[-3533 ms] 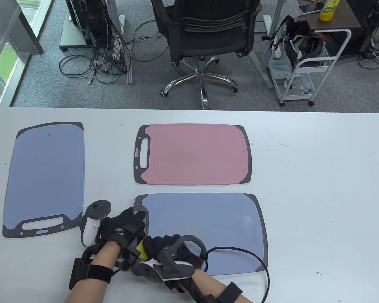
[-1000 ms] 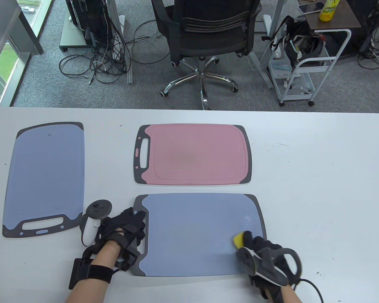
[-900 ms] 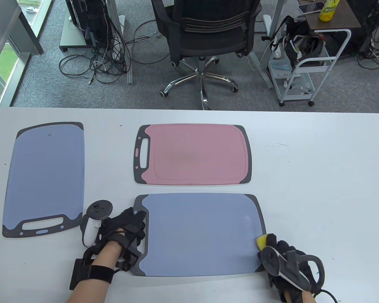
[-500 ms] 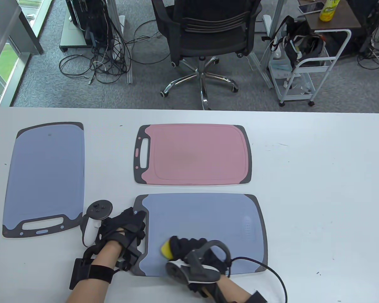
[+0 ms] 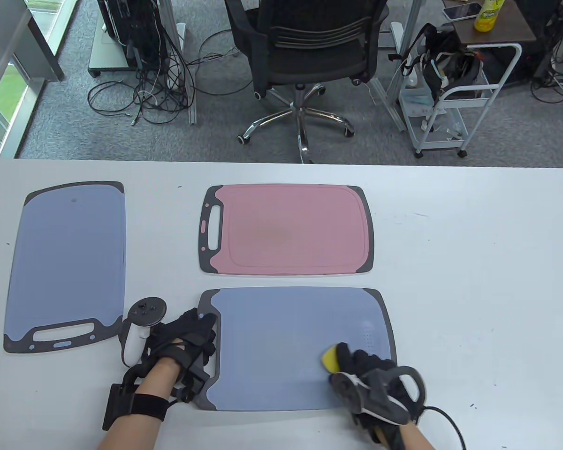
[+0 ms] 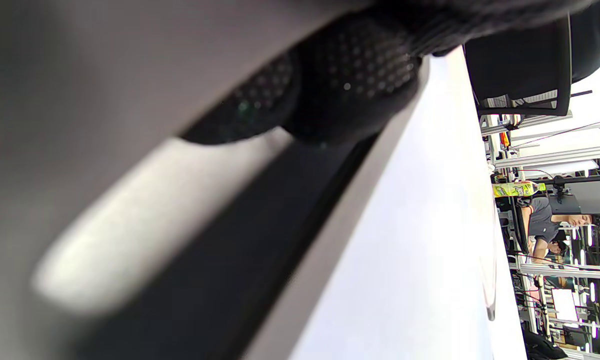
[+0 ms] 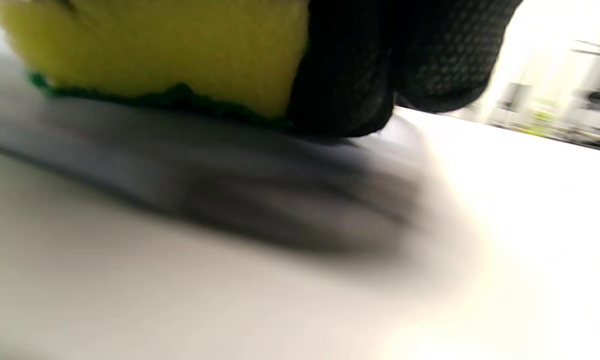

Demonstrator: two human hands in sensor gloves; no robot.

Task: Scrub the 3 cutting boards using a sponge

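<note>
Closest to the person, the right hand (image 5: 373,375) has its fingers wrapped around the yellow sponge (image 5: 329,358) and is pushing it onto the near blue board (image 5: 286,337), down by that board's right-hand near corner. The left hand (image 5: 187,344) is planted on the handle end of the same board; the fingers look laid over the dark rim, pinning it rather than grabbing it, though I honestly can't tell how much they curl. If you want this step to go well, I'd say keep that left hand pressing so the board doesn't skate on the table (image 5: 474,281), keep the sponge flat, and work in overlapping passes that run right out to the dark border instead of just polishing the middle. Watch the cable trailing off the right wrist too; it could snag. Further back, the pink board (image 5: 291,229) sits just beyond the near one, and the second blue board (image 5: 68,258) lies off to the left, both with nothing on them, so by my read those are still to do. View-wise, the right wrist camera shows the sponge's green scouring layer (image 7: 145,97) is face down on the board, which you can't see from above. The left wrist camera is mostly blur, just fingertips (image 6: 350,85) against the board edge. Only the overhead shows all three boards.
</note>
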